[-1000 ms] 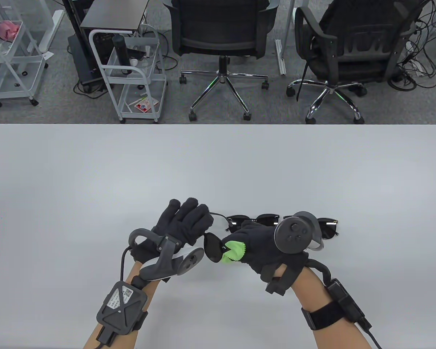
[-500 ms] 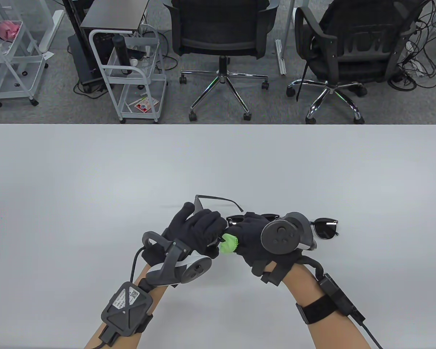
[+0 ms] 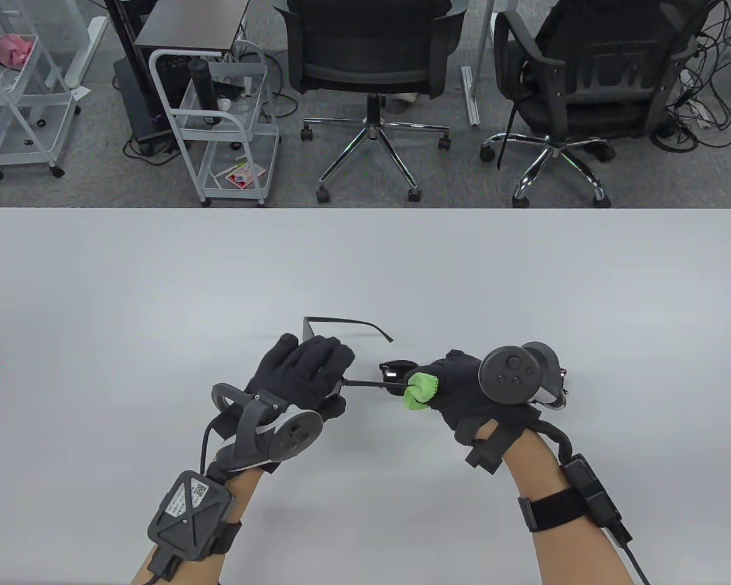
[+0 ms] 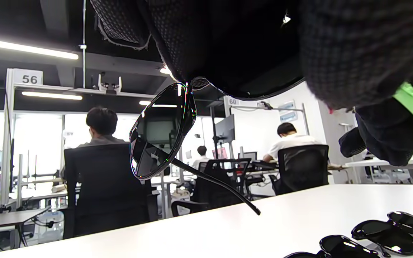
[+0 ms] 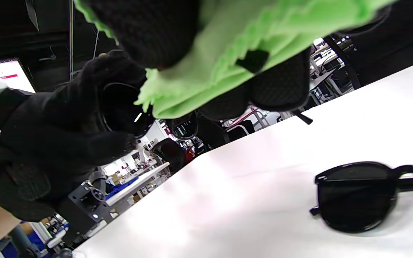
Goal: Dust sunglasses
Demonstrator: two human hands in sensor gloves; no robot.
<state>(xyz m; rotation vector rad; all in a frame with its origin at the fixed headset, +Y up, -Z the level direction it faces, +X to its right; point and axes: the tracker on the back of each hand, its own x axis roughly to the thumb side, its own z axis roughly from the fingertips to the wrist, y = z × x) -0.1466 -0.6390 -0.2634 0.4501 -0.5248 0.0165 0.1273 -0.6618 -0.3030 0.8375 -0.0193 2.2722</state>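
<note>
The pair of black-framed sunglasses with dark round lenses (image 3: 341, 332) is up off the white tabletop (image 3: 158, 292), held in my left hand (image 3: 298, 375). My gloved fingers are curled round the front of the frame, which they hide in the table view; there only the two temple arms show. One thin arm sticks out past my fingertips toward the far side of the tabletop, the other runs rightward toward my right hand (image 3: 457, 390). In the left wrist view one dark lens (image 4: 161, 130) hangs below my fingers, with a temple arm slanting down from it toward the tabletop without touching it.

My right hand, just beside the held pair, pinches a bright green cleaning cloth (image 3: 420, 390) bunched between thumb and fingers. The cloth sits at the end of the temple arm that points right; I cannot tell whether cloth and arm touch.

A second pair of black sunglasses (image 5: 364, 200) lies flat on the tabletop under and behind my right hand, mostly hidden by it in the table view. In the left wrist view, more dark lenses (image 4: 385, 238) show on the tabletop at the lower right.

Beyond the far edge of the tabletop stand two black office chairs (image 3: 368, 55) and a white wire cart (image 3: 219, 122).
</note>
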